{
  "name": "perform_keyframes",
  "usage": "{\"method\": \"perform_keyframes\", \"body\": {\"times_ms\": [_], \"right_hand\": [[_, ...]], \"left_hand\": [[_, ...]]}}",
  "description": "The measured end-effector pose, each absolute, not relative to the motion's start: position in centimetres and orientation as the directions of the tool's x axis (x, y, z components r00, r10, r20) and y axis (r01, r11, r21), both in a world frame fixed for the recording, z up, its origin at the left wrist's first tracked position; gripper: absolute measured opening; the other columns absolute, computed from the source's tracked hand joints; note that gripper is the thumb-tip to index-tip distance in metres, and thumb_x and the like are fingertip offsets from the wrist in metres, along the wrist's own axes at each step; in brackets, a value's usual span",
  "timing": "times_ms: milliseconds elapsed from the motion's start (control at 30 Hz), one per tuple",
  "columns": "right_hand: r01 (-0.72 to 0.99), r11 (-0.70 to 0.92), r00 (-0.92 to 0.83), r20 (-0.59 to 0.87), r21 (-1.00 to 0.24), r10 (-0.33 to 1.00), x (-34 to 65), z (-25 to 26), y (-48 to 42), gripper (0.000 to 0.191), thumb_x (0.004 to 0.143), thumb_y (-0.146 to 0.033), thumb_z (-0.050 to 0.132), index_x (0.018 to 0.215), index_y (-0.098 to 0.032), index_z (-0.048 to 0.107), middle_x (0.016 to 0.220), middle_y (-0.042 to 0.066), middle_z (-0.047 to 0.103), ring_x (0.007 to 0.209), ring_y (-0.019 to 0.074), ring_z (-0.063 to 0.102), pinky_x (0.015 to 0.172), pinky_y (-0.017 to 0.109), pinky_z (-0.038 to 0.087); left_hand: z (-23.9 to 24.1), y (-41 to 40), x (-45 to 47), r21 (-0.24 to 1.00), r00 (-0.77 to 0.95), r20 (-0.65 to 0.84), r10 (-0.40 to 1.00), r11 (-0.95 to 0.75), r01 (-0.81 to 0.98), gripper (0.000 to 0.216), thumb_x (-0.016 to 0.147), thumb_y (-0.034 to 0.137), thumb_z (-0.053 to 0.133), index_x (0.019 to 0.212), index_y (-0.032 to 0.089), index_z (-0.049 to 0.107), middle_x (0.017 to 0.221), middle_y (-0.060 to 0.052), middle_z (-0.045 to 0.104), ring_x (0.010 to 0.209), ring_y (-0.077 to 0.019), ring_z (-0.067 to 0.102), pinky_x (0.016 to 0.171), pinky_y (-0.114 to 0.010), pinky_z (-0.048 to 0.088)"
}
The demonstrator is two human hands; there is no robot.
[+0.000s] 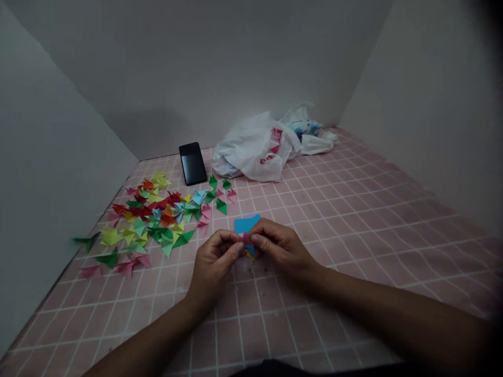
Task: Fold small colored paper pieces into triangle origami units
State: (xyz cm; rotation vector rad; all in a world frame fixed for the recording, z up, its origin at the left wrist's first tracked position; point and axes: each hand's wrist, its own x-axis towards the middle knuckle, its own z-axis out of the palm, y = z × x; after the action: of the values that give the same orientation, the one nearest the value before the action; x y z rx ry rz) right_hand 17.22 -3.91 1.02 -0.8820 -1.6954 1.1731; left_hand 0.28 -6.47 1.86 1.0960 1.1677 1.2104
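Observation:
Both my hands meet over the pink tiled floor (353,220). My left hand (215,262) and my right hand (277,246) pinch a small pink piece of paper (245,238) between their fingertips. Right behind the fingers lies a small stack of paper sheets with a blue sheet (245,223) on top; a yellow edge peeks out under my right hand. To the left a heap of several folded paper triangles (157,214) in green, red, yellow, pink and blue spreads over the floor.
A black phone (192,163) lies flat behind the heap, near the back wall. A crumpled white plastic bag (255,149) with red print sits beside it, with a blue-and-white packet (304,127) behind. Grey walls close in on the left, back and right.

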Motion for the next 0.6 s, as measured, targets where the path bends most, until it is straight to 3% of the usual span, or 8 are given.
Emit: {"method": "perform_keyframes", "body": {"times_ms": [233, 600], "right_hand": [[-0.038, 0.102, -0.401, 0.109, -0.994, 0.909, 17.09, 0.64, -4.03, 0.018, 0.094, -0.029, 0.055, 0.081, -0.018, 0.058, 0.067, -0.002, 0.056, 0.059, 0.0107, 0.053, 0.058, 0.026, 0.043], [-0.015, 0.249, -0.383, 0.235, -0.968, 0.893, 17.07, 0.88, -4.23, 0.005, 0.091, -0.017, 0.054, 0.09, -0.018, 0.058, 0.076, -0.001, 0.058, 0.062, 0.0103, 0.056, 0.06, 0.025, 0.046]], "left_hand": [[1.85, -6.69, 0.23, 0.996, 0.009, -0.031, 0.999, 0.031, -0.083, 0.011, 0.076, 0.023, 0.074, 0.081, 0.017, 0.066, 0.073, 0.001, 0.069, 0.064, -0.0128, 0.068, 0.064, -0.025, 0.056], [1.97, -6.97, 0.26, 0.988, -0.005, 0.15, 0.989, -0.15, 0.031, 0.003, 0.079, 0.017, 0.07, 0.08, 0.018, 0.068, 0.083, -0.002, 0.066, 0.076, -0.0146, 0.067, 0.073, -0.026, 0.058]]}}
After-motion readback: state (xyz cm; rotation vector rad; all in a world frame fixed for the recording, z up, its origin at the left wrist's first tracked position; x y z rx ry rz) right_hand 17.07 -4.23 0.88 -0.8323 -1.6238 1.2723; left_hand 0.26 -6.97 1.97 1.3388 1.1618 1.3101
